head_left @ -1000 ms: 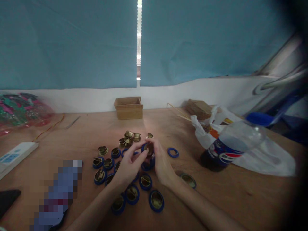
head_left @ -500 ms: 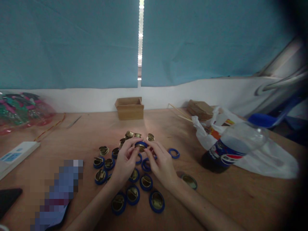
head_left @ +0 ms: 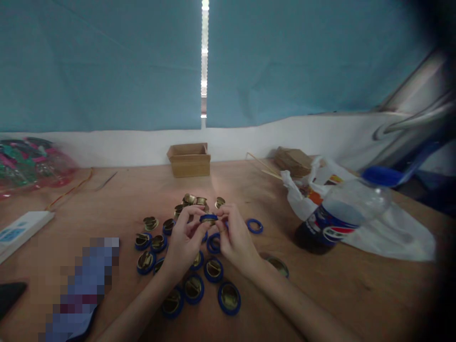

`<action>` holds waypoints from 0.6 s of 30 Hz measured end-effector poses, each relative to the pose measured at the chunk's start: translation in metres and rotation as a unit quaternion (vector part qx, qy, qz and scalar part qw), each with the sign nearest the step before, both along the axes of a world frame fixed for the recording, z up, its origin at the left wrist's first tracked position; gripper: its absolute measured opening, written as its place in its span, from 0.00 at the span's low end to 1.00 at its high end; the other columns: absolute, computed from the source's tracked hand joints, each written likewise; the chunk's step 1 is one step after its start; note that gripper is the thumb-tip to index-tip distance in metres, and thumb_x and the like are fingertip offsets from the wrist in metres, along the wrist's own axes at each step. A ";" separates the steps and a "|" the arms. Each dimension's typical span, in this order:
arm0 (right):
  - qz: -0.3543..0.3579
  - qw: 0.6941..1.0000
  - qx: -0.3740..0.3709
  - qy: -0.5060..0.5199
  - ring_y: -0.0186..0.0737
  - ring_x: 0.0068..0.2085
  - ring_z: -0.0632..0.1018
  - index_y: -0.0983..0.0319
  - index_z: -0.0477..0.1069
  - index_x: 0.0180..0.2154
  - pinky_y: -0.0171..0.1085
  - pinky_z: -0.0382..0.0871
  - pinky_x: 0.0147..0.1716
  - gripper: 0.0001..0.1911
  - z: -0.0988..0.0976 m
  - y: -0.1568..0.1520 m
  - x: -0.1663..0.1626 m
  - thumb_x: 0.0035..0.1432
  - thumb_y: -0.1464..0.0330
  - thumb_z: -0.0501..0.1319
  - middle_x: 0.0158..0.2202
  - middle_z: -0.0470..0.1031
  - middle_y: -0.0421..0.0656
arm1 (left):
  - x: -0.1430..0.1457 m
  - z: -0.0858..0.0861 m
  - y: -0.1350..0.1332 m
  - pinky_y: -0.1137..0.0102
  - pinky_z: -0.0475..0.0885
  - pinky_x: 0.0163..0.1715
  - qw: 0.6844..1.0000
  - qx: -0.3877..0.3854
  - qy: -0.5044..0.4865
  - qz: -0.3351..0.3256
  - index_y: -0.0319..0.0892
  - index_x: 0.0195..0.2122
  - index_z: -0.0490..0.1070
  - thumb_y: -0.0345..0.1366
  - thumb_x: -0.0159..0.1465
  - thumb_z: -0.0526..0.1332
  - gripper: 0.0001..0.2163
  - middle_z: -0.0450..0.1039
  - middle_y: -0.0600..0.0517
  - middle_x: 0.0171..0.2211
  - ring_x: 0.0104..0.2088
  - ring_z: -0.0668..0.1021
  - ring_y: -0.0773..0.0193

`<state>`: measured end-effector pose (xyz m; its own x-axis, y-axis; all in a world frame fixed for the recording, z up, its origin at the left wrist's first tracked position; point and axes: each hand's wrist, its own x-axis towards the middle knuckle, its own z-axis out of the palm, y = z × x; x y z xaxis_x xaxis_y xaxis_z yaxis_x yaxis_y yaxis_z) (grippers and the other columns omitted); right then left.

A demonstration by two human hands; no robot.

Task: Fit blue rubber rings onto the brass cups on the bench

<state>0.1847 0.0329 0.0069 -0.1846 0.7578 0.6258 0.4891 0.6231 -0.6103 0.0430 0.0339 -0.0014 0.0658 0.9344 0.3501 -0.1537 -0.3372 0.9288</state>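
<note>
Between my two hands a round brass-coloured metal piece with a blue ring (head_left: 208, 218) is held nearly edge-on above the table. My left hand (head_left: 187, 237) pinches its left side with thumb and fingers. On the other side my right hand (head_left: 233, 237) grips the right edge the same way. Below and around the hands lie several similar metal pieces in blue rings, such as one round piece (head_left: 229, 298) at the front. Bare metal pieces (head_left: 189, 199) are grouped behind the hands. A loose blue ring (head_left: 254, 226) rests to the right of my right hand.
A small open cardboard box (head_left: 190, 164) stands at the back. To the right, a cola bottle (head_left: 331, 228) lies on a white plastic bag (head_left: 399, 237). A white power strip (head_left: 24, 232) and a pixelated blue item (head_left: 81, 289) lie to the left on the wooden table (head_left: 338, 304).
The blue-ringed piece has been tipped from a slanted to a flatter, more edge-on position. Both hands keep hold of it. The whole view has shifted slightly.
</note>
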 end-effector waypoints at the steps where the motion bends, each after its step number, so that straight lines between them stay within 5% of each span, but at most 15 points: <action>1: 0.004 1.000 0.000 0.000 0.42 0.39 0.70 0.60 0.59 0.40 0.42 0.67 0.39 0.10 0.000 0.000 0.000 0.59 0.79 0.50 0.39 0.65 0.46 | 0.000 0.000 0.000 0.64 0.72 0.45 1.000 0.003 -0.002 -0.001 0.43 0.39 0.66 0.30 0.60 0.61 0.07 0.65 0.49 0.46 0.47 0.74 0.59; 18: 0.001 0.997 0.080 -0.022 0.42 0.39 0.68 0.60 0.58 0.40 0.40 0.66 0.35 0.15 0.008 0.002 0.009 0.54 0.82 0.50 0.38 0.63 0.45 | -0.011 0.018 0.001 0.70 0.72 0.39 0.998 0.000 0.054 -0.019 0.41 0.36 0.70 0.29 0.55 0.65 0.08 0.74 0.51 0.34 0.37 0.77 0.63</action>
<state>0.1937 0.0352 0.0145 -0.2159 0.6483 0.7301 0.5113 0.7121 -0.4811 0.0325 0.0344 0.0167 0.1383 0.9307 0.3386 -0.0657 -0.3326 0.9408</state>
